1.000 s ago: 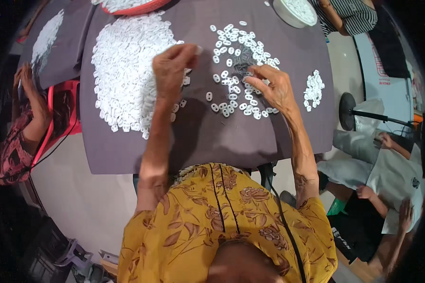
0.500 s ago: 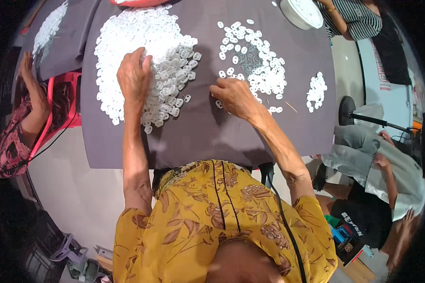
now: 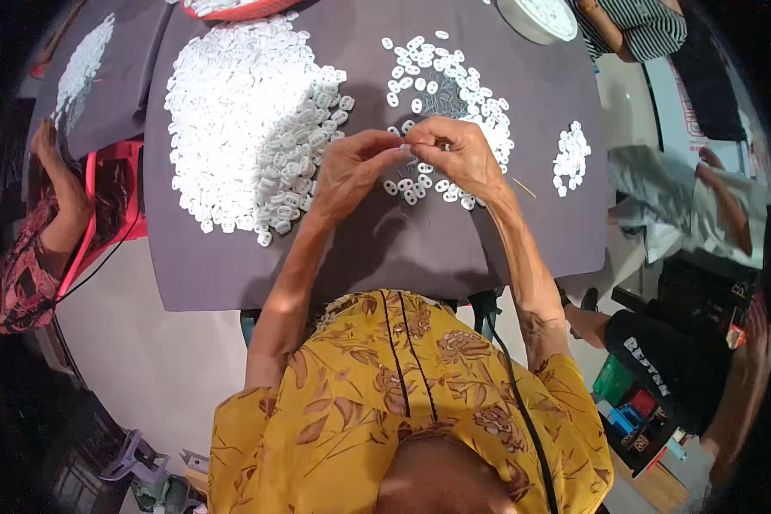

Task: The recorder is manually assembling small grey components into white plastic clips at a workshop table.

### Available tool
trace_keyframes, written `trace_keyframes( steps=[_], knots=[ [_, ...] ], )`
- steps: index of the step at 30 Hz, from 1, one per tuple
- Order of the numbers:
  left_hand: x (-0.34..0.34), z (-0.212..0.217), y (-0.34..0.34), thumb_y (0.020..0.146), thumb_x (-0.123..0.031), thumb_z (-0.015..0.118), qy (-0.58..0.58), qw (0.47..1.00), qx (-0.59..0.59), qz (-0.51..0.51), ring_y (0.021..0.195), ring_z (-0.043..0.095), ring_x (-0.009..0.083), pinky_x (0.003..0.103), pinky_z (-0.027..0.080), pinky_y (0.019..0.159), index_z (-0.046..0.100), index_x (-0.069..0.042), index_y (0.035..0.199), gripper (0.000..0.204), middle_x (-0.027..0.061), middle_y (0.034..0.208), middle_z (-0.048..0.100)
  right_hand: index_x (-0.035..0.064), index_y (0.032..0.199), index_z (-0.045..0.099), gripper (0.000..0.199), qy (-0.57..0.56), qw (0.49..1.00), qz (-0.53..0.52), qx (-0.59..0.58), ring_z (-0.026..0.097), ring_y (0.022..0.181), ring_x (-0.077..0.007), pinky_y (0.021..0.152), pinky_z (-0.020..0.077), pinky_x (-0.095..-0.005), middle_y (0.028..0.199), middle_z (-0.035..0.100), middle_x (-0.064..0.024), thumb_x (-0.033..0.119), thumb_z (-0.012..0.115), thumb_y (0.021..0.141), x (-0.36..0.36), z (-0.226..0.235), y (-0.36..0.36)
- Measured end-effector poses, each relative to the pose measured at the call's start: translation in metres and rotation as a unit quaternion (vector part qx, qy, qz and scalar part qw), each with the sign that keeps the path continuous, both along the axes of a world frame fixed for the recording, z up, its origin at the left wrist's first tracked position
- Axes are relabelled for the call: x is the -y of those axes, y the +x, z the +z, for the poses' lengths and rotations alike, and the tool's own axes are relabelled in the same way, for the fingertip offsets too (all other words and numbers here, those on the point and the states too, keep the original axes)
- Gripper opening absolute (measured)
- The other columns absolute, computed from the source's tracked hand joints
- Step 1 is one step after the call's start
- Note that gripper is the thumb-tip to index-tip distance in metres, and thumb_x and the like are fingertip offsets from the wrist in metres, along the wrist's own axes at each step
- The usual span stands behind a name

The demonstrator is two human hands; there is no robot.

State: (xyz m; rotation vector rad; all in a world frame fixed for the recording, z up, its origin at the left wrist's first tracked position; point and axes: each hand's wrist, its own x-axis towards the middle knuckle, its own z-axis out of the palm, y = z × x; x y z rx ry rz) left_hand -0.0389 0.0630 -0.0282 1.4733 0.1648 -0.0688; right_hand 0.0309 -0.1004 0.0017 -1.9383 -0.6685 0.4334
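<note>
My left hand [image 3: 351, 171] and my right hand [image 3: 463, 158] meet over the middle of the table, both with fingers pinched. A small white plastic piece [image 3: 405, 147] shows at the left fingertips, partly covered. The right fingertips touch it; whatever else they pinch is too small to tell. Left of the hands spreads a large heap of white plastic pieces [image 3: 231, 128]. Loose white oval pieces with two holes [image 3: 420, 60] lie beyond and around my right hand. Among them is a patch of tiny thin dark parts [image 3: 444, 96], possibly springs or pins.
A small white pile [image 3: 570, 158] lies at the right, near a thin yellowish stick [image 3: 524, 188]. At the far edge stand a red basket [image 3: 240, 10] and a white tub [image 3: 540, 19]. Other people sit or stand around the grey-brown table [image 3: 206, 278].
My left hand has left the big heap and moved right to meet my right hand, which has shifted slightly right. A white piece is now between them. The person at the right has moved.
</note>
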Motion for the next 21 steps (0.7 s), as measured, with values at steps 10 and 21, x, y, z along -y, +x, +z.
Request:
trace_keyframes(
  steps=[10, 21],
  knots=[
    [-0.010, -0.006, 0.000, 0.079, -0.016, 0.061, 0.165, 0.985, -0.010, 0.041, 0.057, 0.051, 0.0057, 0.019, 0.041, 0.052, 0.063, 0.002, 0.087, 0.020, 0.0002, 0.065, 0.058, 0.0024, 0.078, 0.060, 0.008, -0.125, 0.966, 0.058, 0.220, 0.055, 0.063, -0.0280, 0.056, 0.0446, -0.0355, 0.069, 0.055, -0.0111, 0.002, 0.057, 0.071, 0.013, -0.040, -0.005],
    [-0.007, -0.020, 0.001, 0.079, -0.014, 0.061, -0.066, 0.994, -0.062, 0.064, 0.059, 0.053, 0.0068, 0.020, 0.044, 0.053, 0.063, 0.003, 0.087, 0.018, 0.0023, 0.068, 0.059, 0.0001, 0.074, 0.054, 0.004, -0.190, 0.949, 0.072, 0.242, 0.056, 0.063, -0.0277, 0.057, 0.0460, -0.0364, 0.067, 0.054, -0.0130, 0.001, 0.055, 0.070, 0.009, -0.037, -0.005]
  ],
)
